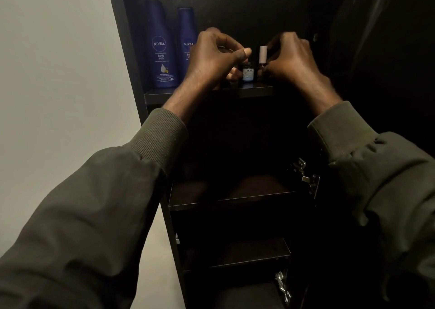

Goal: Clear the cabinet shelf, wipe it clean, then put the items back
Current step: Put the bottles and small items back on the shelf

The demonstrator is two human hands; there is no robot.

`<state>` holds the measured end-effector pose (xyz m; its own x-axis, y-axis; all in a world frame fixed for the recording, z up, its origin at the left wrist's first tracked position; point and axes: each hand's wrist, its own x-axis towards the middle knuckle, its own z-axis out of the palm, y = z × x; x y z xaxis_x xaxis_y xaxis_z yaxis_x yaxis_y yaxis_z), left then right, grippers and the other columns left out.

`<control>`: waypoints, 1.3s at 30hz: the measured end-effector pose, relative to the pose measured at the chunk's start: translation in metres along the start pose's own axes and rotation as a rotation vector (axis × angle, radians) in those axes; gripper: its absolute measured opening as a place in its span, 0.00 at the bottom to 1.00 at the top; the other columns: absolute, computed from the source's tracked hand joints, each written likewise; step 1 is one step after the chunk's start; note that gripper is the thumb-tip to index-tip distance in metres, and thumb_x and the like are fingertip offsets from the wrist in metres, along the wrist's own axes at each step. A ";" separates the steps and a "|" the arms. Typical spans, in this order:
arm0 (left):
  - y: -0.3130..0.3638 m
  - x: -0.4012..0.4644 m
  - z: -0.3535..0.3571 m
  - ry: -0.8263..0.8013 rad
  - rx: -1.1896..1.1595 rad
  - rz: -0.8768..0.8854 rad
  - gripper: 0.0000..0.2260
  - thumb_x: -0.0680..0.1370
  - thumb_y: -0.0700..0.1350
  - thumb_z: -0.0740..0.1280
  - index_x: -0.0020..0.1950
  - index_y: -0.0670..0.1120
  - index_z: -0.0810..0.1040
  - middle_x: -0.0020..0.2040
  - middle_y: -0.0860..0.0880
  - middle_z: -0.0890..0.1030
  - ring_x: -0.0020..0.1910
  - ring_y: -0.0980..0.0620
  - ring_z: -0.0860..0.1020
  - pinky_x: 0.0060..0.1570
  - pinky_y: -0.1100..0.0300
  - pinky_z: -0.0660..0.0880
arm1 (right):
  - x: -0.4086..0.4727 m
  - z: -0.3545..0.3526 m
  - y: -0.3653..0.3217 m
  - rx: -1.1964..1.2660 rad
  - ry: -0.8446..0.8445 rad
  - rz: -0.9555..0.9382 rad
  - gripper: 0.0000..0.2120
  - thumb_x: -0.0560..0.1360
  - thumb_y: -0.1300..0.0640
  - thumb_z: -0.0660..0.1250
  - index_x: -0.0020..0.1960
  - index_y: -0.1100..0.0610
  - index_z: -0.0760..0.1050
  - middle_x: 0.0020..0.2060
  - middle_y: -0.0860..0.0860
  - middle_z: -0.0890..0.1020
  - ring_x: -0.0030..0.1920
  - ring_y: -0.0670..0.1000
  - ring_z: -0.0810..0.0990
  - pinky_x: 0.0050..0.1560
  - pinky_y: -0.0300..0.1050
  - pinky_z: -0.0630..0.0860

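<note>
Two tall blue Nivea bottles stand at the left of the top shelf (256, 89): one (161, 49) in full view, the second (186, 40) partly behind my left hand. A small blue-labelled bottle (247, 72) stands mid-shelf, with a white-capped bottle (262, 56) beside it. My left hand (211, 59) hovers over the shelf left of the small bottle, fingers curled and thumb pointing right; a dark rounded shape shows under it, unclear. My right hand (289, 59) is curled at the white-capped bottle, thumb and fingers against its lower body.
The cabinet is dark, with a lower shelf (235, 200) and another shelf (247, 259) below it. Metal door hinges (306, 177) sit on the right side. A pale wall (58, 96) runs along the cabinet's left. Dark clothing hangs at the far right.
</note>
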<state>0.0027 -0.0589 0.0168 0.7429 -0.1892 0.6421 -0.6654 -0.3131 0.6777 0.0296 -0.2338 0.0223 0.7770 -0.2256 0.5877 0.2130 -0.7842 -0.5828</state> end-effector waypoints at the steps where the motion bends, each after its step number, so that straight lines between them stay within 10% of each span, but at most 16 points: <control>1: -0.001 0.000 0.000 -0.002 0.002 0.002 0.09 0.77 0.43 0.70 0.53 0.38 0.81 0.48 0.42 0.84 0.37 0.51 0.83 0.37 0.62 0.79 | 0.001 0.001 0.001 -0.007 -0.008 0.000 0.25 0.71 0.59 0.75 0.66 0.52 0.71 0.60 0.52 0.77 0.59 0.50 0.78 0.51 0.43 0.77; 19: -0.007 -0.002 -0.004 -0.008 -0.003 -0.020 0.08 0.76 0.44 0.71 0.52 0.40 0.81 0.47 0.44 0.84 0.37 0.52 0.83 0.35 0.64 0.77 | -0.006 0.002 0.007 -0.074 0.047 -0.034 0.25 0.71 0.61 0.74 0.65 0.52 0.72 0.60 0.51 0.77 0.57 0.48 0.78 0.48 0.39 0.75; 27: 0.005 -0.033 -0.010 -0.022 -0.147 -0.048 0.09 0.78 0.42 0.68 0.55 0.39 0.80 0.49 0.42 0.84 0.43 0.47 0.83 0.39 0.62 0.80 | -0.079 -0.018 -0.005 0.139 0.340 -0.218 0.15 0.71 0.57 0.74 0.55 0.50 0.74 0.51 0.45 0.79 0.47 0.40 0.79 0.46 0.32 0.78; 39: -0.077 -0.214 0.038 -0.065 -0.206 -0.295 0.08 0.79 0.45 0.67 0.50 0.43 0.83 0.41 0.46 0.85 0.36 0.46 0.84 0.37 0.56 0.81 | -0.260 0.058 0.066 0.603 -0.184 0.023 0.06 0.72 0.61 0.74 0.44 0.53 0.79 0.37 0.51 0.82 0.36 0.42 0.79 0.36 0.34 0.74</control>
<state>-0.1023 -0.0299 -0.1868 0.9039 -0.1798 0.3881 -0.4171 -0.1705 0.8927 -0.1240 -0.1935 -0.2010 0.8629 -0.0937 0.4965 0.4500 -0.3046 -0.8395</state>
